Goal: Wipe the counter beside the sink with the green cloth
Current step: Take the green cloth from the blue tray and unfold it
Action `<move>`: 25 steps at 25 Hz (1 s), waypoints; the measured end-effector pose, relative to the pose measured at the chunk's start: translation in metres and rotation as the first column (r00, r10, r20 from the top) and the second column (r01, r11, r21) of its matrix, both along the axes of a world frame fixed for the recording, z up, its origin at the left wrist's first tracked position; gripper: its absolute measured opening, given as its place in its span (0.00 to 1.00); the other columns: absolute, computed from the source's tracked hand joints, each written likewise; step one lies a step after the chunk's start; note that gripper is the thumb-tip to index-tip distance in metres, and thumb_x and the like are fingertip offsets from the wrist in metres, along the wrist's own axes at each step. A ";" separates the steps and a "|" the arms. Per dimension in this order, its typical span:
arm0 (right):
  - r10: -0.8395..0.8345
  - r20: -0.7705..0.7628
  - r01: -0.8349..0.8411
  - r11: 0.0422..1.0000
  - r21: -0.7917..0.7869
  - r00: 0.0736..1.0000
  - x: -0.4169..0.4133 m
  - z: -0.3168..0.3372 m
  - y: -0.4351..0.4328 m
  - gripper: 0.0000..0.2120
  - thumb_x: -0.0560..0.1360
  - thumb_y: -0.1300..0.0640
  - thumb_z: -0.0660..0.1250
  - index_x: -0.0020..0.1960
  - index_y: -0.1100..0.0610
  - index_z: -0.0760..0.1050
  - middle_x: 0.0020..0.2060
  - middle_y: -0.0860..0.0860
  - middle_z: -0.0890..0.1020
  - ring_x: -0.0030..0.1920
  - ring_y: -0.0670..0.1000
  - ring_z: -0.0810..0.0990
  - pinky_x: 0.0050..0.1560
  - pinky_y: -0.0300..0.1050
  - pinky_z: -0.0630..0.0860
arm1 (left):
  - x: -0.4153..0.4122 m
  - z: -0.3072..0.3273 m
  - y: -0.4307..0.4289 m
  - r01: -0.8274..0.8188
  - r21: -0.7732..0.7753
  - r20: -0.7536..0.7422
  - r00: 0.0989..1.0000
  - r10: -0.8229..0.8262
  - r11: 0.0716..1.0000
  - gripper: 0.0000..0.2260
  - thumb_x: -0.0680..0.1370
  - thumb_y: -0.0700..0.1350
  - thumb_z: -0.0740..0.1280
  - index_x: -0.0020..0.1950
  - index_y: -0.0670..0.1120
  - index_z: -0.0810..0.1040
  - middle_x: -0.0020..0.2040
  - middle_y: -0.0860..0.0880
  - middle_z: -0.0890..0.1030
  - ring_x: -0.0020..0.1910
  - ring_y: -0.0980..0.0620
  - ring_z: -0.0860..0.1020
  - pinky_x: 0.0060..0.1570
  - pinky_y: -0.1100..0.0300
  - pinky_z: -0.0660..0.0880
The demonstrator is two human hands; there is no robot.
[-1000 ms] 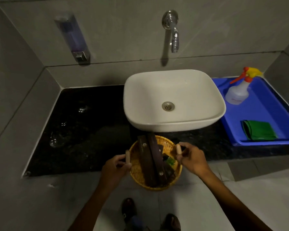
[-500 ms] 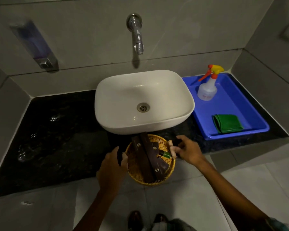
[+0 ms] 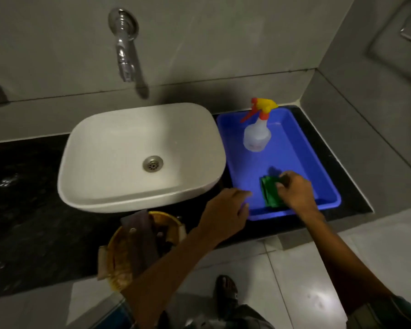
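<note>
Hands point(image 3: 294, 193) on green cloth point(image 3: 269, 194) in tray point(image 3: 301, 148)

The green cloth point(image 3: 269, 194) is gripped by the right hand point(image 3: 294, 192) inside the blue tray point(image 3: 328, 186). The tray's near-left rim is touched by the left hand point(image 3: 223, 213).

My right hand point(image 3: 294, 193) covers half the green cloth point(image 3: 269, 192); I can't tell if it grips. My left forearm hides part of the blurred wicker basket point(image 3: 119, 252), its contents unclear.
</note>
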State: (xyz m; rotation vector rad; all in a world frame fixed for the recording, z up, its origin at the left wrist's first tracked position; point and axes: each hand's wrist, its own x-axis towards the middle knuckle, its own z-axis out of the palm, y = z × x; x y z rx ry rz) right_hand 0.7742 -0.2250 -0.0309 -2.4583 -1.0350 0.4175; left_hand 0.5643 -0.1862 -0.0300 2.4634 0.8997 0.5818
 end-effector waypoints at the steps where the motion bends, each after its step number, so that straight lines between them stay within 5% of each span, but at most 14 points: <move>1: 0.005 0.009 -0.005 0.997 -0.078 1.000 0.020 -0.005 -0.001 0.17 0.71 0.57 0.71 0.59 0.61 0.76 0.53 0.66 0.82 0.57 0.64 0.79 0.56 0.54 0.74 | 0.023 -0.010 0.000 0.066 0.010 -0.051 0.997 -0.065 0.998 0.16 0.74 0.48 0.58 0.56 0.45 0.80 0.53 0.45 0.83 0.52 0.44 0.81 0.49 0.55 0.79; 4: 0.009 -0.072 -0.029 0.963 -0.269 0.997 0.065 -0.029 0.001 0.29 0.71 0.50 0.73 0.65 0.66 0.69 0.59 0.68 0.77 0.60 0.66 0.76 0.59 0.55 0.75 | 0.078 -0.035 0.002 0.198 -0.018 -0.250 0.948 -0.196 0.980 0.20 0.73 0.48 0.53 0.53 0.40 0.80 0.54 0.40 0.82 0.57 0.40 0.79 0.59 0.46 0.74; 6: -0.065 -0.193 0.003 0.952 -0.306 0.979 0.077 -0.038 0.010 0.32 0.70 0.50 0.74 0.65 0.68 0.68 0.60 0.67 0.77 0.59 0.65 0.77 0.58 0.54 0.75 | 0.097 -0.042 0.004 0.186 -0.096 -0.387 0.898 -0.209 0.978 0.19 0.77 0.48 0.57 0.63 0.39 0.75 0.63 0.38 0.78 0.69 0.39 0.69 0.71 0.36 0.54; 8: -0.191 -0.375 0.090 0.959 -0.269 0.907 0.084 -0.044 0.017 0.26 0.69 0.53 0.75 0.59 0.68 0.73 0.54 0.65 0.79 0.52 0.62 0.80 0.51 0.53 0.78 | 0.107 -0.045 0.006 0.153 -0.158 -0.525 0.824 -0.214 0.975 0.23 0.79 0.49 0.59 0.73 0.43 0.64 0.70 0.39 0.72 0.75 0.38 0.58 0.70 0.32 0.40; 11: -0.301 -0.621 0.191 0.952 -0.240 0.724 0.087 -0.044 0.024 0.23 0.67 0.57 0.77 0.58 0.65 0.75 0.52 0.63 0.82 0.48 0.61 0.81 0.49 0.53 0.79 | 0.108 -0.053 0.002 0.122 -0.150 -0.624 0.758 -0.189 0.981 0.25 0.78 0.49 0.60 0.75 0.48 0.61 0.71 0.41 0.71 0.76 0.37 0.54 0.67 0.28 0.36; 14: -0.260 -0.727 0.229 0.963 -0.144 0.635 0.072 -0.030 0.026 0.22 0.64 0.55 0.75 0.56 0.60 0.77 0.49 0.62 0.83 0.48 0.62 0.82 0.48 0.58 0.81 | 0.102 -0.055 -0.001 -0.044 -0.107 -0.463 0.887 -0.010 0.993 0.21 0.78 0.51 0.59 0.70 0.45 0.69 0.68 0.39 0.73 0.75 0.38 0.57 0.70 0.31 0.44; 17: -0.103 -0.775 0.270 0.959 0.090 0.624 0.046 0.018 0.026 0.09 0.65 0.61 0.68 0.46 0.55 0.78 0.44 0.59 0.82 0.42 0.58 0.81 0.35 0.45 0.81 | 0.077 -0.020 0.014 -0.204 -0.114 -0.100 0.976 0.193 0.972 0.23 0.79 0.56 0.57 0.68 0.44 0.70 0.67 0.37 0.72 0.69 0.36 0.66 0.67 0.42 0.65; 19: -0.010 -0.832 0.270 0.948 0.168 0.554 0.015 0.054 0.027 0.11 0.64 0.61 0.62 0.43 0.54 0.79 0.39 0.56 0.84 0.36 0.56 0.81 0.33 0.43 0.80 | 0.037 0.016 0.027 -0.241 -0.283 0.148 0.945 0.290 0.928 0.26 0.77 0.59 0.59 0.70 0.44 0.68 0.66 0.38 0.74 0.65 0.40 0.71 0.65 0.48 0.68; 22: 0.133 -0.875 0.214 0.943 0.257 0.465 -0.072 0.093 0.035 0.10 0.67 0.61 0.57 0.39 0.55 0.77 0.27 0.49 0.83 0.32 0.53 0.79 0.33 0.42 0.76 | -0.046 0.061 0.032 -0.142 -0.684 0.321 0.822 0.471 0.715 0.22 0.76 0.56 0.66 0.67 0.51 0.71 0.58 0.47 0.81 0.56 0.52 0.79 0.55 0.56 0.78; 25: 0.225 -0.896 0.071 0.960 0.271 0.383 -0.186 0.103 0.050 0.11 0.72 0.64 0.57 0.37 0.58 0.76 0.22 0.49 0.82 0.28 0.52 0.81 0.25 0.36 0.74 | -0.154 0.077 0.025 -0.126 -0.669 0.426 0.743 0.516 0.733 0.16 0.76 0.55 0.67 0.62 0.53 0.75 0.55 0.52 0.82 0.53 0.60 0.80 0.48 0.65 0.79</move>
